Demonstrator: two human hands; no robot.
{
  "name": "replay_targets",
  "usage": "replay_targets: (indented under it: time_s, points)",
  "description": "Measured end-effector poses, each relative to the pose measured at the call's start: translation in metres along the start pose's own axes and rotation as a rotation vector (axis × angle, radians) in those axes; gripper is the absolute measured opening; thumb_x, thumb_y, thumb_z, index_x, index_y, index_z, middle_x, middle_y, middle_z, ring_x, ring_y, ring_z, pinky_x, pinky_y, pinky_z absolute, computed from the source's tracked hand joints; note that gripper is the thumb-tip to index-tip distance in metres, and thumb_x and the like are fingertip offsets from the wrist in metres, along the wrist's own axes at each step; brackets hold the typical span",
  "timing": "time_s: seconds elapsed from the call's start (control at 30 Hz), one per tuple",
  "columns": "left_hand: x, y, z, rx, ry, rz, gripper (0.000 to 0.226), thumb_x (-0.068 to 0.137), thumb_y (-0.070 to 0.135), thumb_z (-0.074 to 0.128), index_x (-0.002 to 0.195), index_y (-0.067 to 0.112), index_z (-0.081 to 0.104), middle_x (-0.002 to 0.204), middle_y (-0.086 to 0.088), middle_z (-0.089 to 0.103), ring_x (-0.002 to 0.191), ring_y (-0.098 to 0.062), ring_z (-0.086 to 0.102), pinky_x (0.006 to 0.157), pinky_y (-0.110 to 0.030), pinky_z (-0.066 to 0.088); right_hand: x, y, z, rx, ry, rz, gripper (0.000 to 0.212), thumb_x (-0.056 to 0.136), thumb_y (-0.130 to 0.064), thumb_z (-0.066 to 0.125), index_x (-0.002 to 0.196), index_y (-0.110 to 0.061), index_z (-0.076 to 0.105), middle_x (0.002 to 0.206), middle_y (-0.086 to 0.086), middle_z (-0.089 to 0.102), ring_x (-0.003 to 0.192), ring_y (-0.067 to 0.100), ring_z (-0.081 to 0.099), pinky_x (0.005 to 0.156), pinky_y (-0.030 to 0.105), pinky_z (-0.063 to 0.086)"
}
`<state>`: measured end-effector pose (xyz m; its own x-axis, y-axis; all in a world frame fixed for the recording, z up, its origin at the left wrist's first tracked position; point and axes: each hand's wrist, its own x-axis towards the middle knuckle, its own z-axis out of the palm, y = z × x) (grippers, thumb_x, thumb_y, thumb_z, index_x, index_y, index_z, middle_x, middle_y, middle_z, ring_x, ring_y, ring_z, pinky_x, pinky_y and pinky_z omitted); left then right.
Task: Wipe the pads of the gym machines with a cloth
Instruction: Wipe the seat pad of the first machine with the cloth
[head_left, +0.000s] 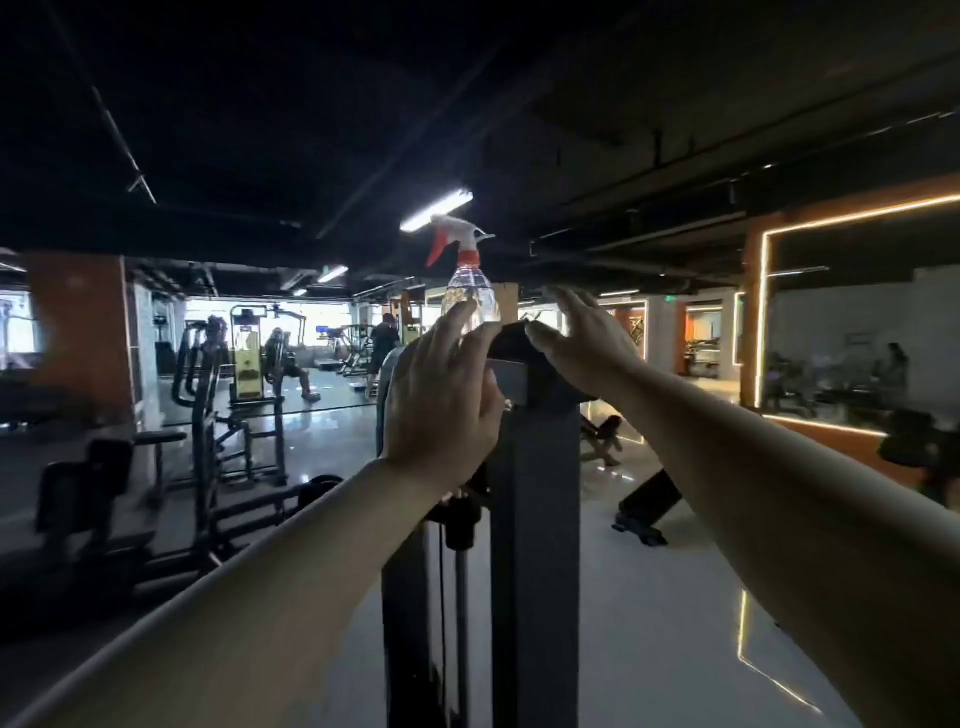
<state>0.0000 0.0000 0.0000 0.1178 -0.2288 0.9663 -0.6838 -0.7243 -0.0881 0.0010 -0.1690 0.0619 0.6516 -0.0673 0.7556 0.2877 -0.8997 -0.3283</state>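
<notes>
Atop dark grey machine column (535, 467): left hand (441, 400) and right hand (582, 343) raised, fingers extended, gripping nothing; clear plastic spray bottle (470, 291) just beyond left fingertips.

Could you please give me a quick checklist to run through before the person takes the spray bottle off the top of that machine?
1. Spray bottle upright on top of the machine column: ok.
2. Left hand free to take it: ok, fingers straight and reaching at the bottle's lower part, holding nothing.
3. Right hand free: ok, fingers spread beside the column's black cap, holding nothing.
4. Cloth ready for wiping: not ok, none shows in either hand or in view.
5. Liquid in the bottle: cannot tell, the clear body is too dim to read a level.
6. Firm grip on the bottle: not ok, no fingers are curled round it.
</notes>
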Motion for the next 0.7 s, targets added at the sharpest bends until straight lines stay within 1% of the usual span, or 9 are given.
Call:
replay_targets:
  time_s: [0.13, 0.23, 0.33, 0.4, 0.43, 0.5, 0.57, 0.63, 0.7]
  points:
    - [-0.001, -0.035, -0.001, 0.070, 0.021, -0.058, 0.039, 0.082, 0.014, 0.052, 0.121, 0.009, 0.053, 0.137, -0.014, 0.048, 0.116, -0.029, 0.052, 0.095, -0.043, 0.040, 0.022, -0.011, 0.023, -0.071, -0.203, 0.123, 0.081, 0.086, -0.059, 0.055, 0.150, -0.025, 0.020, 0.159, 0.002, 0.018, 0.142, 0.027, 0.025, 0.111, 0.044, 0.030]
    - [0.000, -0.052, 0.001, 0.084, 0.012, -0.072, 0.039, 0.083, 0.012, 0.054, 0.121, 0.009, 0.053, 0.136, -0.015, 0.049, 0.114, -0.030, 0.053, 0.094, -0.041, 0.039, 0.038, -0.013, 0.034, -0.198, -0.238, 0.206, 0.088, 0.081, -0.064, 0.057, 0.150, -0.026, 0.019, 0.157, 0.006, 0.022, 0.142, 0.030, 0.023, 0.111, 0.049, 0.026]
    - [-0.001, -0.061, 0.003, 0.102, 0.002, -0.071, 0.039, 0.082, 0.008, 0.060, 0.121, 0.008, 0.055, 0.135, -0.015, 0.050, 0.114, -0.029, 0.053, 0.094, -0.036, 0.034, 0.051, -0.023, 0.029, -0.225, -0.385, 0.278, 0.088, 0.080, -0.063, 0.060, 0.149, -0.019, 0.027, 0.155, 0.008, 0.027, 0.139, 0.030, 0.030, 0.107, 0.037, 0.030]
    - [-0.003, -0.066, 0.005, 0.087, -0.020, -0.069, 0.038, 0.083, 0.007, 0.060, 0.121, 0.007, 0.056, 0.135, -0.014, 0.050, 0.115, -0.028, 0.053, 0.095, -0.039, 0.038, 0.056, -0.030, 0.028, -0.311, -0.503, 0.302, 0.090, 0.078, -0.064, 0.062, 0.147, -0.014, 0.033, 0.152, 0.009, 0.033, 0.134, 0.031, 0.037, 0.101, 0.033, 0.035]
    - [-0.005, -0.068, 0.005, 0.077, -0.039, -0.073, 0.036, 0.086, 0.009, 0.058, 0.122, 0.007, 0.055, 0.137, -0.014, 0.048, 0.117, -0.028, 0.051, 0.096, -0.041, 0.038, 0.055, -0.033, 0.028, -0.388, -0.521, 0.299, 0.090, 0.076, -0.064, 0.064, 0.145, -0.014, 0.036, 0.148, 0.009, 0.037, 0.131, 0.031, 0.041, 0.098, 0.032, 0.038]
    - [-0.010, -0.072, 0.006, 0.079, -0.086, -0.085, 0.036, 0.091, 0.018, 0.050, 0.126, 0.008, 0.054, 0.140, -0.014, 0.045, 0.122, -0.028, 0.047, 0.099, -0.044, 0.038, 0.051, -0.037, 0.032, -0.534, -0.443, 0.234, 0.074, 0.078, -0.056, 0.067, 0.135, -0.015, 0.045, 0.137, 0.008, 0.048, 0.122, 0.029, 0.048, 0.088, 0.031, 0.043]
    - [-0.016, -0.072, 0.005, 0.098, -0.099, -0.104, 0.038, 0.092, 0.020, 0.046, 0.126, 0.008, 0.054, 0.140, -0.015, 0.045, 0.123, -0.030, 0.047, 0.100, -0.045, 0.036, 0.044, -0.040, 0.039, -0.583, -0.309, 0.149, 0.048, 0.084, -0.044, 0.065, 0.119, -0.013, 0.055, 0.120, 0.007, 0.057, 0.109, 0.026, 0.055, 0.076, 0.028, 0.040]
    - [-0.021, -0.068, 0.000, 0.126, -0.097, -0.133, 0.038, 0.087, 0.010, 0.055, 0.125, 0.007, 0.054, 0.137, -0.016, 0.048, 0.121, -0.032, 0.049, 0.100, -0.044, 0.035, 0.032, -0.045, 0.043, -0.591, -0.201, 0.066, 0.031, 0.087, -0.036, 0.063, 0.108, -0.013, 0.058, 0.108, 0.007, 0.061, 0.100, 0.026, 0.057, 0.073, 0.030, 0.037]
    - [-0.026, -0.063, -0.009, 0.157, -0.097, -0.160, 0.042, 0.082, 0.003, 0.060, 0.123, 0.009, 0.055, 0.135, -0.016, 0.049, 0.121, -0.032, 0.049, 0.099, -0.046, 0.037, 0.018, -0.049, 0.044, -0.602, -0.135, -0.065, 0.027, 0.087, -0.029, 0.064, 0.109, -0.015, 0.058, 0.104, 0.006, 0.060, 0.098, 0.026, 0.057, 0.075, 0.033, 0.036]
